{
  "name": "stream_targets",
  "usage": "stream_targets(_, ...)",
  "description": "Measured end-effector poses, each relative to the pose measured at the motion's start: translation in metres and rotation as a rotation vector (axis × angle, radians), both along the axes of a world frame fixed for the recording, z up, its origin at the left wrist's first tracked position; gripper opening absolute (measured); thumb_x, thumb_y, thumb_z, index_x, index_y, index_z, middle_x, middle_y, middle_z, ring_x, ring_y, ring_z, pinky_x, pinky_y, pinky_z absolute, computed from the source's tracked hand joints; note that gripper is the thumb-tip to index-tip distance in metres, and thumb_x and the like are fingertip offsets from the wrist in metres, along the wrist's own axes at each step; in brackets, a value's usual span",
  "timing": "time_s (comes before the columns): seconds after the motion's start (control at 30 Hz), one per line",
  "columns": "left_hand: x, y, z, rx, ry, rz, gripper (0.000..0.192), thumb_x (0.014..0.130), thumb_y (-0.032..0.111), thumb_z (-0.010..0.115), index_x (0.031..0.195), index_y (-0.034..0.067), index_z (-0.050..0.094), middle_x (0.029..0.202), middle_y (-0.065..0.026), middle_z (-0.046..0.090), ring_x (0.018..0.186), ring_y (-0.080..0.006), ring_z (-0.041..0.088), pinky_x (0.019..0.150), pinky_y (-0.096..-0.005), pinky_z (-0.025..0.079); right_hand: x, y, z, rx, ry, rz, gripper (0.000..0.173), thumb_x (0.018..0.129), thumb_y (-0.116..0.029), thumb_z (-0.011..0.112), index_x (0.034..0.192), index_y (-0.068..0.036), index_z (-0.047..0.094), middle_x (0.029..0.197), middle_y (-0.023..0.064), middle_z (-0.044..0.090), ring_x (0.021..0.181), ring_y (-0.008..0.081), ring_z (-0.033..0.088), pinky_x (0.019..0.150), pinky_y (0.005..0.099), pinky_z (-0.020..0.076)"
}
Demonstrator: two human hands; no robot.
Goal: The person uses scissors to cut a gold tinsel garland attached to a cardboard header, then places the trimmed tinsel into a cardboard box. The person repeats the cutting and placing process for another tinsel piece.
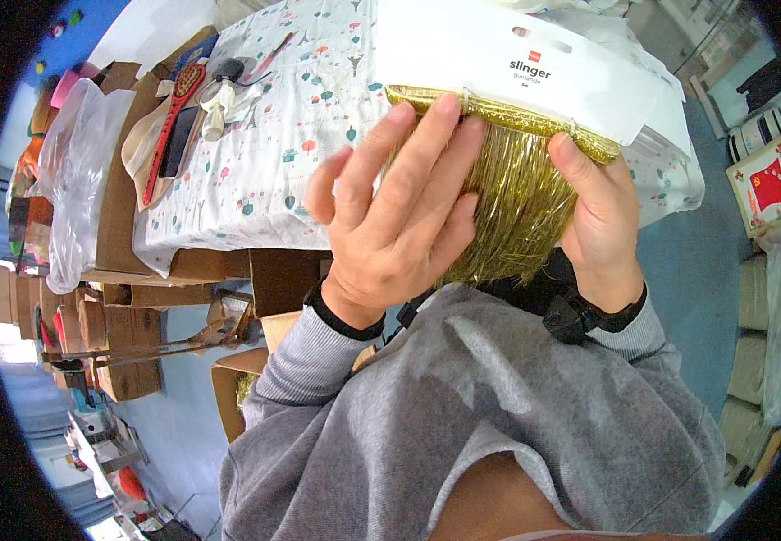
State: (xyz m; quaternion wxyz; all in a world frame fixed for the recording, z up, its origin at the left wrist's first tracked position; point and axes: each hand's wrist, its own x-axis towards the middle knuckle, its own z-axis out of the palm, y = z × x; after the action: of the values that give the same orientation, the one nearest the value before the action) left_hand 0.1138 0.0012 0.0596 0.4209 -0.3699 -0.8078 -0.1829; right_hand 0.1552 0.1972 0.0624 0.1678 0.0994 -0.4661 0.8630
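Note:
A gold tinsel fringe garland (pixel 512 196) hangs from the lower edge of a white header card (pixel 485 54), fixed there by small clear ties. My left hand (pixel 404 196) lies over the left part of the fringe with its fingers apart, fingertips at the garland's folded gold top band. My right hand (pixel 596 209) grips the right end of the garland, thumb in front near the band and the other fingers behind it. The fringe strands hang down towards my lap. The card rests at the table's near right part.
On the patterned tablecloth (pixel 282 169) at left lie a red-handled brush (pixel 174 128), a dark comb-like item (pixel 179 145) and a small white bottle-like thing (pixel 214 122). A cardboard box with a plastic bag (pixel 76 176) stands beside the table; more boxes (pixel 126 351) are on the floor.

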Motion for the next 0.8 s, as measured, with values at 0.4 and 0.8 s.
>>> stream_targets(0.4,-0.036,-0.061,-0.010,0.417,-0.487,-0.146,0.018,0.094,0.013,0.072,0.104,-0.002,0.068,0.100,-0.0127,0.072,0.088,-0.0215,0.067,0.079,-0.0339,0.051,-0.013,0.007,-0.001,0.027,-0.017,-0.088,0.037,0.099,-0.010,0.068,0.132,0.006,0.061,0.127,0.0112,0.068,0.112,0.0196,0.065,0.100,0.0336,0.0499)
stream_targets(0.8,-0.027,-0.014,0.011,0.676,-1.206,-0.768,0.036,0.102,0.012,0.065,0.132,-0.006,0.053,0.121,-0.0103,0.069,0.110,-0.0145,0.064,0.096,-0.0297,0.050,-0.001,-0.007,-0.003,0.238,-0.084,-0.048,0.028,0.097,-0.012,0.071,0.121,0.003,0.069,0.114,0.0065,0.073,0.105,0.0150,0.065,0.093,0.0299,0.0503)
